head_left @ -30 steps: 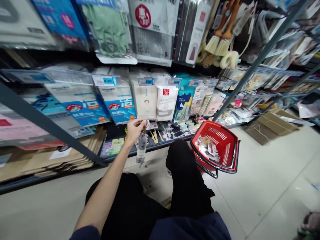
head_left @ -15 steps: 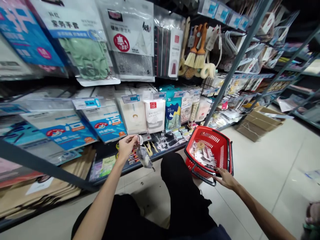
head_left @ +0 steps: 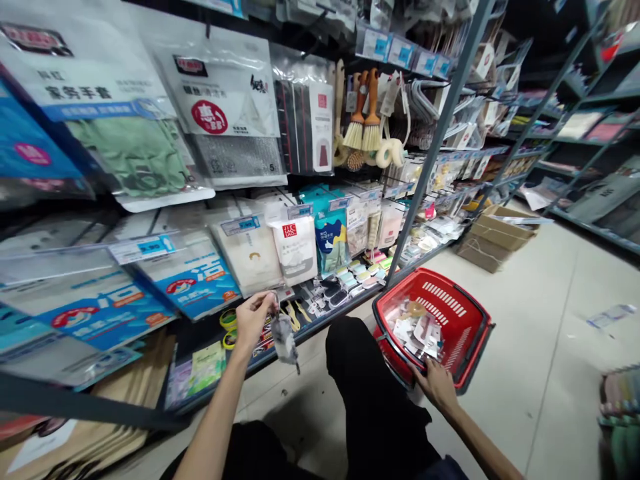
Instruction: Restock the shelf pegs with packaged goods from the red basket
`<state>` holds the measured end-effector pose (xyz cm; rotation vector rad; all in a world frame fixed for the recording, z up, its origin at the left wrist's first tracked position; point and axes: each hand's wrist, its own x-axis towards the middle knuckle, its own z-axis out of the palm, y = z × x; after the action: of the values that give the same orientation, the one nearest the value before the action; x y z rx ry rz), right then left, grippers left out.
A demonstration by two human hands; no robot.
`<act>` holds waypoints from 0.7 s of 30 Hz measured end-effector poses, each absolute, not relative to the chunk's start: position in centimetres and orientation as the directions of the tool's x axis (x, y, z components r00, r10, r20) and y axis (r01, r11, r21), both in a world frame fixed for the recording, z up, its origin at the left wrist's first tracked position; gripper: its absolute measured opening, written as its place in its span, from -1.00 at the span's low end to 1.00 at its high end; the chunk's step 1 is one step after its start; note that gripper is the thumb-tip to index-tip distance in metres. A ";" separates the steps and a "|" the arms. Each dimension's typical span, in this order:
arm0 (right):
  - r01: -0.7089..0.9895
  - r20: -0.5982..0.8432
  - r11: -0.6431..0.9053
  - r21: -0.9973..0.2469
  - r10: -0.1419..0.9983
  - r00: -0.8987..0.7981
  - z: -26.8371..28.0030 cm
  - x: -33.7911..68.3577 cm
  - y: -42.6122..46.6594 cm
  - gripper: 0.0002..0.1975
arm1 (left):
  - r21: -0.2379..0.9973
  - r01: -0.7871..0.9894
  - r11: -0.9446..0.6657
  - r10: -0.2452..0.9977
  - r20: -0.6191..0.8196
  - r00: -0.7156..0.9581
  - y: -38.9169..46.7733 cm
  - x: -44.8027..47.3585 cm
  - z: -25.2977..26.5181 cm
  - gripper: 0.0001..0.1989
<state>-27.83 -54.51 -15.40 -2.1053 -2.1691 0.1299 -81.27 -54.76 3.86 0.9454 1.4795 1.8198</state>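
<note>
My left hand [head_left: 254, 321] pinches the top of a small grey fluffy item [head_left: 285, 339], which dangles in front of the bottom shelf; its exact kind is unclear. With my right hand [head_left: 436, 385] I grip the near edge of a red shopping basket [head_left: 467, 313], fingers curled over the rim near its black handle. The basket tilts towards me on the floor, beside my bent knee. Inside it lie several small carded packages [head_left: 417, 333]. Close to my left hand, yellow rolls [head_left: 229, 319] and yellow-handled tools [head_left: 293, 315] lie on the bottom shelf.
Hanging packs of gloves [head_left: 133, 153] and cloths [head_left: 235, 157] fill the shelves ahead. Wooden brushes [head_left: 370, 110] hang near a grey upright post [head_left: 440, 133]. An open cardboard box [head_left: 495, 237] stands on the floor further right. Folded goods [head_left: 620, 407] show at the right edge.
The view has shifted, so the shelves sit further left and lower. The basket has moved right and is turned and tipped more, with my right hand still on it. My left hand keeps the grey item.
</note>
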 end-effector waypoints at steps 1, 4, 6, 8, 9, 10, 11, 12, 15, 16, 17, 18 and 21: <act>0.985 0.012 0.030 -0.172 1.000 -0.028 -15.1 -27.8 -53.7 -0.38 | 0.981 -0.014 -0.195 0.816 0.154 -0.557 -55.0 -81.2 3.9 -0.59; 0.952 0.028 0.116 -0.282 0.993 -0.113 -14.4 -26.6 -50.6 -0.39 | 0.982 -0.002 -0.187 0.828 0.156 -0.539 -55.7 -81.0 4.2 -0.59; 0.920 0.072 0.187 -0.345 0.982 -0.173 -14.1 -25.0 -48.5 -0.36 | 0.984 0.003 -0.179 0.828 0.152 -0.539 -56.2 -81.0 4.4 -0.57; 0.889 0.097 0.247 -0.386 0.969 -0.227 -13.8 -23.1 -46.7 -0.34 | 0.985 -0.003 -0.172 0.824 0.142 -0.549 -56.6 -81.4 4.6 -0.56; 0.879 0.095 0.271 -0.393 0.962 -0.255 -13.5 -22.1 -46.0 -0.35 | 0.985 -0.011 -0.171 0.820 0.136 -0.556 -56.7 -81.6 4.7 -0.56; 0.878 0.084 0.285 -0.385 0.958 -0.274 -13.1 -21.1 -45.5 -0.36 | 0.985 -0.018 -0.169 0.817 0.130 -0.562 -56.8 -81.8 4.7 -0.55; 0.886 0.067 0.285 -0.365 0.958 -0.281 -12.6 -20.3 -45.1 -0.38 | 0.986 -0.020 -0.167 0.814 0.126 -0.568 -56.9 -82.0 4.6 -0.56; 0.900 0.047 0.272 -0.340 0.961 -0.273 -12.1 -19.6 -44.8 -0.39 | 0.986 -0.016 -0.163 0.810 0.125 -0.573 -56.9 -82.3 4.4 -0.56; 0.954 0.015 0.148 -0.260 0.989 -0.149 -10.7 -18.7 -44.5 -0.42 | 0.990 0.004 -0.142 0.789 0.116 -0.604 -56.9 -82.8 3.7 -0.58; 0.967 0.020 0.089 -0.238 0.996 -0.086 -10.4 -18.7 -44.7 -0.43 | 0.991 0.016 -0.131 0.783 0.113 -0.611 -56.8 -82.9 3.4 -0.59; 0.976 0.037 0.026 -0.217 0.999 -0.019 -10.3 -19.0 -45.0 -0.42 | 0.993 0.029 -0.119 0.782 0.111 -0.613 -56.7 -83.0 3.1 -0.59; 0.980 0.060 -0.042 -0.193 0.997 0.055 -10.4 -19.4 -45.6 -0.42 | 0.993 0.041 -0.108 0.786 0.110 -0.608 -56.6 -83.1 2.9 -0.59; 0.961 0.165 -0.241 -0.132 0.951 0.261 -11.0 -21.9 -49.0 -0.44 | 0.994 0.044 -0.099 0.793 0.106 -0.600 -56.2 -83.2 2.4 -0.57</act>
<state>-21.90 -49.01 -10.96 -2.3232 -1.7914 -0.0735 -83.17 -56.19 2.42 0.9212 1.6247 1.7554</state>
